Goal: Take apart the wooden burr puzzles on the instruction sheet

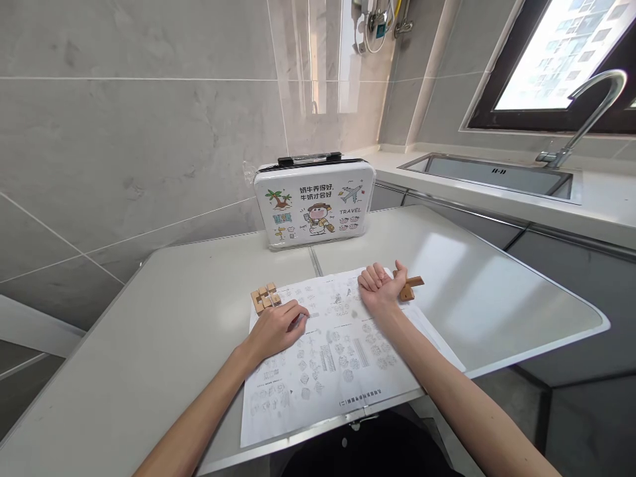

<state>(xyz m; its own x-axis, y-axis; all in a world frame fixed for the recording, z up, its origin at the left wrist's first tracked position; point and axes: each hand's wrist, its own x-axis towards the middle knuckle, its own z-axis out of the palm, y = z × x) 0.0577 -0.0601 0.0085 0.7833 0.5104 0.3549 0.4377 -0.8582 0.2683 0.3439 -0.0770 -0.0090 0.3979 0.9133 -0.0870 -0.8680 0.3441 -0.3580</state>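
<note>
A large printed instruction sheet [338,351] lies on the white table [149,331] in front of me. My left hand [278,326] rests on the sheet's upper left part, fingers curled down with one fingertip on the paper, just below a cluster of wooden puzzle blocks [264,297]. My right hand [380,285] lies palm-up at the sheet's upper right, its fingers curled round a wooden puzzle piece [410,286] that sticks out to the right.
A white suitcase-shaped box [314,205] with cartoon prints stands at the table's far edge against the tiled wall. To the right are a counter with a steel sink [489,173] and a curved tap [589,109] below a window.
</note>
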